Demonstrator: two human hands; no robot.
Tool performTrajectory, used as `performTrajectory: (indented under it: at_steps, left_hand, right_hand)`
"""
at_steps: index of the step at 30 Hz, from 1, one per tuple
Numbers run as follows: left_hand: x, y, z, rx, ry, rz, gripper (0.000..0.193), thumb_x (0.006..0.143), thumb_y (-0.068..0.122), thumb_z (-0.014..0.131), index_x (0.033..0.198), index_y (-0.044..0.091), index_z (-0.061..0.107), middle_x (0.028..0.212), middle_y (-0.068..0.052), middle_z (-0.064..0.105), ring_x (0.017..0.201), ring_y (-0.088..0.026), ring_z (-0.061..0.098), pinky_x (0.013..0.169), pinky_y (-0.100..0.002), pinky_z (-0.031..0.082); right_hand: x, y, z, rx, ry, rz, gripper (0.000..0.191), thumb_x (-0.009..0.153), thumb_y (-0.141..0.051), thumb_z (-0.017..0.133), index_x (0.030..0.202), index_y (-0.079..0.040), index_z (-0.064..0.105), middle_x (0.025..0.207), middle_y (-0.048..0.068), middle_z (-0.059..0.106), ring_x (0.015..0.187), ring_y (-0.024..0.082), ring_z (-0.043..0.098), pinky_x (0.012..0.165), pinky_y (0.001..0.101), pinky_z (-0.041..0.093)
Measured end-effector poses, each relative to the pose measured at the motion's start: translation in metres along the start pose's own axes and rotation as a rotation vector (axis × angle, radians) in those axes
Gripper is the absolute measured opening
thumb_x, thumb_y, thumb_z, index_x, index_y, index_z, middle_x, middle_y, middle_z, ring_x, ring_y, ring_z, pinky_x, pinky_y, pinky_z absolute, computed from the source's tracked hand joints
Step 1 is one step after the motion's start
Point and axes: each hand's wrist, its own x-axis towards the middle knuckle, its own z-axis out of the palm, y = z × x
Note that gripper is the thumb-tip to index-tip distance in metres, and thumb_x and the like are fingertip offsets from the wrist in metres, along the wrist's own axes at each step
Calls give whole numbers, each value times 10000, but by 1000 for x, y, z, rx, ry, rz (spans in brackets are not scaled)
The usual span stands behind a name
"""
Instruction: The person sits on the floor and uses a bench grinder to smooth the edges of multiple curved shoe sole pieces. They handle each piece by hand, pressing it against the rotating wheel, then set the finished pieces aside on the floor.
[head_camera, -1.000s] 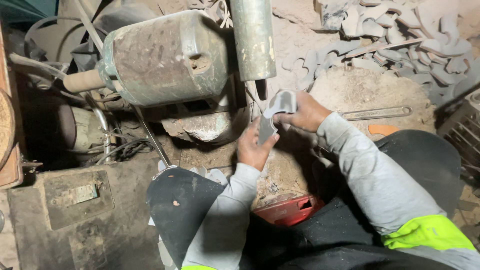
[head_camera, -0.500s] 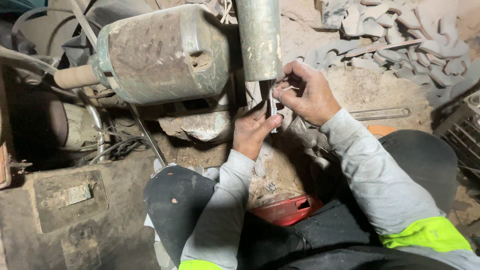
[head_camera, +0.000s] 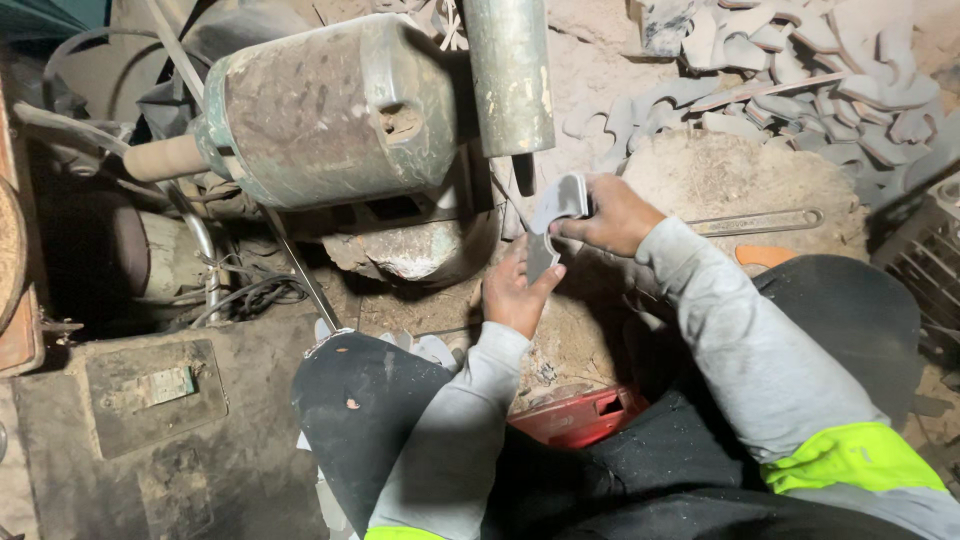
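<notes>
Hands grip one curved grey metal piece (head_camera: 553, 222): right hand (head_camera: 608, 213) above, left hand (head_camera: 517, 292) below.

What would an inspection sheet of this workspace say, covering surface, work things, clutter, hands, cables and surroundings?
Surface: dusty dirt floor; round, sawdust-covered block.
Job's things: flat grey curved piece held under the vertical metal cylinder.
Clutter: pile of similar grey cut pieces; flat metal bar; red object.
Hands: left hand grips the piece's lower end; right hand grips its upper end.
Cables: dark wires beside the motor.
Surroundings: rusty green motor housing; dark crate.
</notes>
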Motion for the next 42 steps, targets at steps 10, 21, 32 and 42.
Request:
performTrajectory:
  at_steps: [10,21,32,42]
  left_hand:
    - [8,45,-14,-399,-335,43,509,978,102,713,1423,-104,578,1191,-146,702,1003,-197,688,841,-309,570]
    - [-9,-13,-4,31,-39,24,717,812,46,812,1445,-56,492,1201,-134,716,1039,-193,704,922,-311,575]
    - [7,36,-10,-344,-232,62,624,906,47,743,1462,-103,503,1256,-138,695,1076,-175,686,895,-303,582]
    - [-2,-1,-14,-347,-289,-78,611,907,65,728,1454,-97,508,1199,-140,698,1017,-205,708,863,-325,589]
  right_hand:
    - [-1,-32,0,323,237,-166,210,894,-29,738,1054,-16,602,929,2,635,853,36,607,784,228,547]
    - [3,4,4,-19,-45,-109,337,786,-149,829,1065,-25,687,922,96,743,843,156,680,827,322,532]
    - [-4,-34,-7,151,224,-202,202,903,-109,722,1033,-8,606,882,91,656,839,148,623,765,312,540]
    - [-7,-16,4,-8,120,-131,229,853,-142,763,989,-9,635,847,134,712,788,218,685,753,354,549]
